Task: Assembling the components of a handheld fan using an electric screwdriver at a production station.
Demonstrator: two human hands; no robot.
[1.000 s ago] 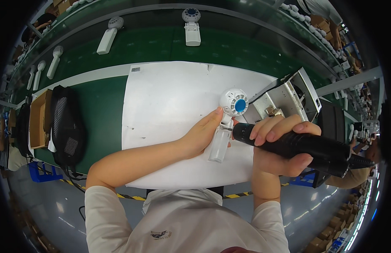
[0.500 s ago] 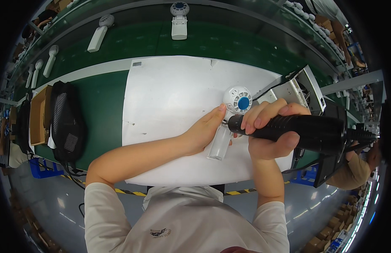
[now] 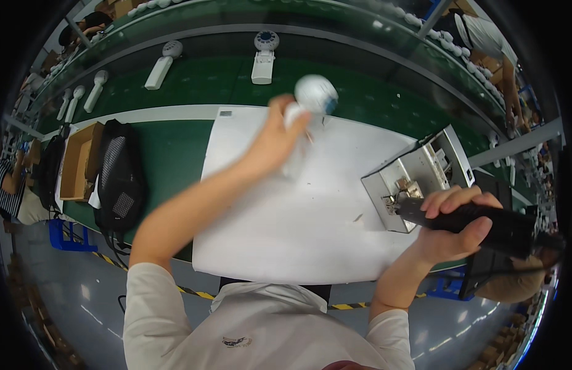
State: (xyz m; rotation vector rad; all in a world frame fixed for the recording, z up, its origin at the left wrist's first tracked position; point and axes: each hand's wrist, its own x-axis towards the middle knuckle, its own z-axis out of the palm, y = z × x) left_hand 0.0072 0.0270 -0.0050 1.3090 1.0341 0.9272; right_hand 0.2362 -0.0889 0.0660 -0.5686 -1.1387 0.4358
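Note:
My left hand (image 3: 275, 140) is closed around the handle of a white handheld fan (image 3: 314, 94), held over the far edge of the white work sheet (image 3: 255, 234). The fan is smeared by motion, and its blue centre faces right. My right hand (image 3: 455, 225) grips a black electric screwdriver (image 3: 508, 230), which lies level and points left. Its tip is at the front opening of a metal screw feeder box (image 3: 384, 180); I cannot tell whether it touches a screw there.
Beyond the sheet, a green conveyor belt (image 3: 212, 80) carries several white fans, one of them a fan (image 3: 263, 66) straight ahead. To the left are a black mesh bag (image 3: 121, 179) and an open cardboard box (image 3: 81, 163). Other people sit at both sides.
The fan has moved away from the screwdriver, up and left toward the belt, in my left hand. My right hand has carried the screwdriver right and nearer, to the feeder box.

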